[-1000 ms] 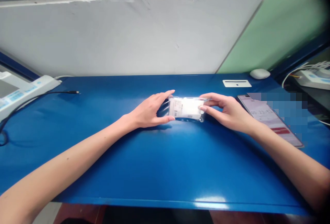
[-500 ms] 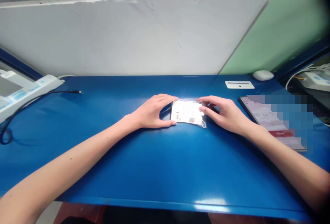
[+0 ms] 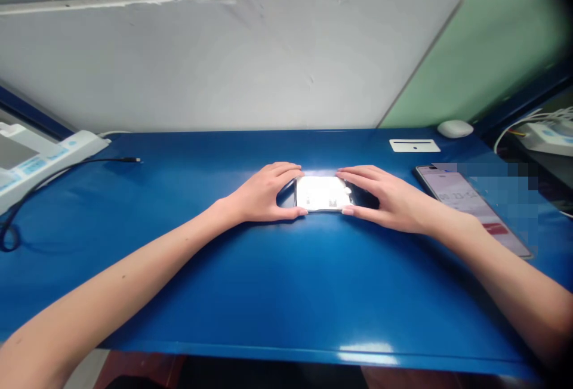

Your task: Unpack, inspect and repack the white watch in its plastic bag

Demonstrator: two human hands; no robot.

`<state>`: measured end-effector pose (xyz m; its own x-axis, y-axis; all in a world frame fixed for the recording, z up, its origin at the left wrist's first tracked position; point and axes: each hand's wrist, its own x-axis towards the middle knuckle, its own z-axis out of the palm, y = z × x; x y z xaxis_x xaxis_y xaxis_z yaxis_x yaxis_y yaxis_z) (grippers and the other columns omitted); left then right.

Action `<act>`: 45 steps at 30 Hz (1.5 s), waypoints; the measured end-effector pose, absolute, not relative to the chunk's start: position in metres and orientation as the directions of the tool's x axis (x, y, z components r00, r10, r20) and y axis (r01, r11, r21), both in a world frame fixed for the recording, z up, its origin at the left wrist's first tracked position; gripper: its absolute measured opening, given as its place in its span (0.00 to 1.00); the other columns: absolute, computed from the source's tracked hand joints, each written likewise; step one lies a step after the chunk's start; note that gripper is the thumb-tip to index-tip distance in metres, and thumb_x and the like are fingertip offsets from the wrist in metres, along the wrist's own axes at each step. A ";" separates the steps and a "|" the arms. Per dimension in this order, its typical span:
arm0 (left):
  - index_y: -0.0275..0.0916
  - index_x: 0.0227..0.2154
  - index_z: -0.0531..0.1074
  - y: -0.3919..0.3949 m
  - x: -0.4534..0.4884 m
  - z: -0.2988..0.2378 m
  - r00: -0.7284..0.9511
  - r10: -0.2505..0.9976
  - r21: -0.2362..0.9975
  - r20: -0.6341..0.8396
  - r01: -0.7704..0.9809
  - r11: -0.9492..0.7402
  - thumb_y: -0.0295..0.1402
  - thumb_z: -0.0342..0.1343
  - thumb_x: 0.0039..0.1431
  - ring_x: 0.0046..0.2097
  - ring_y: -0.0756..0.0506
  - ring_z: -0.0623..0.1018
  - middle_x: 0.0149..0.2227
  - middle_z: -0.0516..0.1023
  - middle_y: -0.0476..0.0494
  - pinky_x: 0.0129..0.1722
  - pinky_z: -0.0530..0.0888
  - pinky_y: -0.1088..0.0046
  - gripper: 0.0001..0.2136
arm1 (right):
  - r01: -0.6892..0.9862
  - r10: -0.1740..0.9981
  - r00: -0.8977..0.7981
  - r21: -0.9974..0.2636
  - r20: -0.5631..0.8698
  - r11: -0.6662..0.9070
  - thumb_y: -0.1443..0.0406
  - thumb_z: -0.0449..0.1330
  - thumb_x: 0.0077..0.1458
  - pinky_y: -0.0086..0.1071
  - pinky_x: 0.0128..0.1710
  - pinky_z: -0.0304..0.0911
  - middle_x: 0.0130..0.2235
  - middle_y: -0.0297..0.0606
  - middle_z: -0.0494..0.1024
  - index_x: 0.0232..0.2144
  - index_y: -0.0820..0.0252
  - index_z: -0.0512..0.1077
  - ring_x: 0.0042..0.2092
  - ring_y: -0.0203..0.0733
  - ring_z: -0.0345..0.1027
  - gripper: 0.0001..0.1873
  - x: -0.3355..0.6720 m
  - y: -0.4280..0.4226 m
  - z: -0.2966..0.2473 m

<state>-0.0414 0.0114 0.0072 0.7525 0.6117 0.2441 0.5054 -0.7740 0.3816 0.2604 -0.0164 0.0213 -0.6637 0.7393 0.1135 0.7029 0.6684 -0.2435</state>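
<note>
A small flat packet in clear plastic with a white label (image 3: 323, 193) lies at the middle of the blue table. Strong glare washes out most of the label; faint dark print marks show along its lower part. My left hand (image 3: 267, 195) grips the packet's left end, thumb at the near edge and fingers at the far edge. On the opposite end, my right hand (image 3: 388, 199) holds it the same way, its thumb on the near right corner. The packet's underside is hidden.
A phone (image 3: 470, 207), partly pixelated, lies right of my right hand. Behind it are a white card (image 3: 415, 145) and a white rounded case (image 3: 455, 129). At left, a black cable (image 3: 89, 161) runs beside a white device (image 3: 54, 156). A wall (image 3: 215, 67) closes the back.
My right thumb has shifted from the packet's upper right to its near right corner, and the loose plastic there no longer sticks out. Glare on the label is stronger. My left hand stays put.
</note>
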 end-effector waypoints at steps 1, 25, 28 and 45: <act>0.35 0.58 0.66 0.011 -0.042 0.007 0.753 0.612 0.377 0.242 0.508 -0.775 0.54 0.60 0.56 0.63 0.33 0.66 0.61 0.68 0.30 0.60 0.66 0.52 0.34 | 0.705 0.741 -0.663 -0.241 0.109 0.667 0.48 0.57 0.60 0.54 0.58 0.63 0.62 0.57 0.67 0.62 0.66 0.63 0.62 0.61 0.61 0.37 0.260 -0.016 0.020; 0.35 0.59 0.67 0.012 -0.042 0.006 0.752 0.615 0.335 0.237 0.531 -0.778 0.57 0.59 0.54 0.63 0.31 0.66 0.61 0.67 0.28 0.60 0.65 0.50 0.37 | 0.764 0.789 -0.612 -0.221 0.047 0.606 0.43 0.55 0.57 0.60 0.61 0.57 0.70 0.59 0.50 0.67 0.65 0.55 0.68 0.67 0.49 0.45 0.264 -0.017 0.013; 0.34 0.59 0.66 0.011 -0.043 0.006 0.755 0.614 0.324 0.230 0.536 -0.780 0.58 0.59 0.55 0.63 0.31 0.66 0.61 0.67 0.28 0.60 0.65 0.50 0.37 | 0.771 0.791 -0.611 -0.201 0.034 0.605 0.43 0.54 0.58 0.59 0.62 0.56 0.70 0.59 0.50 0.67 0.66 0.55 0.68 0.65 0.48 0.45 0.263 -0.017 0.014; 0.31 0.57 0.66 0.011 -0.042 0.006 0.758 0.611 0.319 0.227 0.535 -0.783 0.57 0.59 0.55 0.62 0.32 0.67 0.61 0.67 0.27 0.61 0.64 0.53 0.37 | 0.791 0.801 -0.598 -0.168 -0.013 0.588 0.41 0.51 0.59 0.55 0.63 0.55 0.71 0.58 0.46 0.67 0.69 0.53 0.69 0.64 0.46 0.47 0.263 -0.018 0.015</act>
<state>-0.0421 0.0113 0.0064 0.7584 0.6109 0.2274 0.5349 -0.7826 0.3185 0.2630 -0.0176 0.0148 -0.5982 0.8012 -0.0132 0.7912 0.5880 -0.1679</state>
